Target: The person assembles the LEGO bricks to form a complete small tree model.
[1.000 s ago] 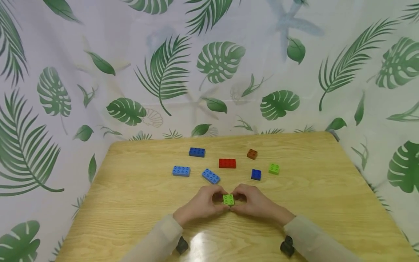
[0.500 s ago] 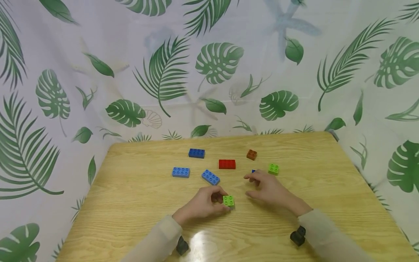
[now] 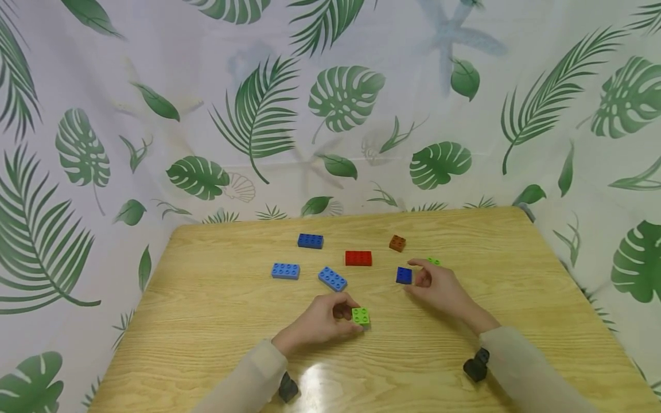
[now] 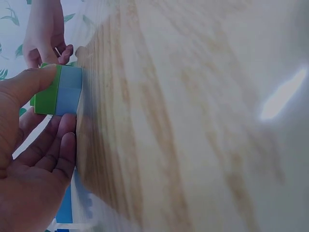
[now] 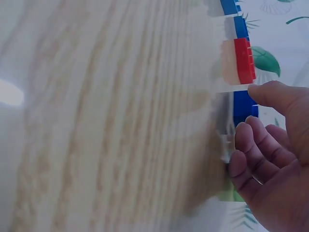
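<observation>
My left hand [image 3: 319,321] pinches a lime green toy brick [image 3: 360,315] between thumb and fingers, near the middle of the table. In the left wrist view this green brick is joined to a light blue brick [image 4: 69,91] on its underside, close over the wood. To the right, my right hand [image 3: 443,291] is at a small dark blue brick [image 3: 404,275], thumb and index finger spread apart at its right side. The right wrist view has the thumb near one edge of that dark blue brick [image 5: 244,104] and the other fingers loosely curled below.
Behind the hands lie two light blue bricks [image 3: 286,271] [image 3: 333,279], a longer dark blue brick [image 3: 310,241], a red brick [image 3: 358,258] and a small brown brick [image 3: 397,243]. A second lime brick [image 3: 434,261] is partly hidden behind my right hand. A leaf-patterned cloth [image 3: 289,195] borders the table.
My right hand has left the green brick, moving right and away from me to the small dark blue brick. My left hand keeps its hold on the green brick in the same place.
</observation>
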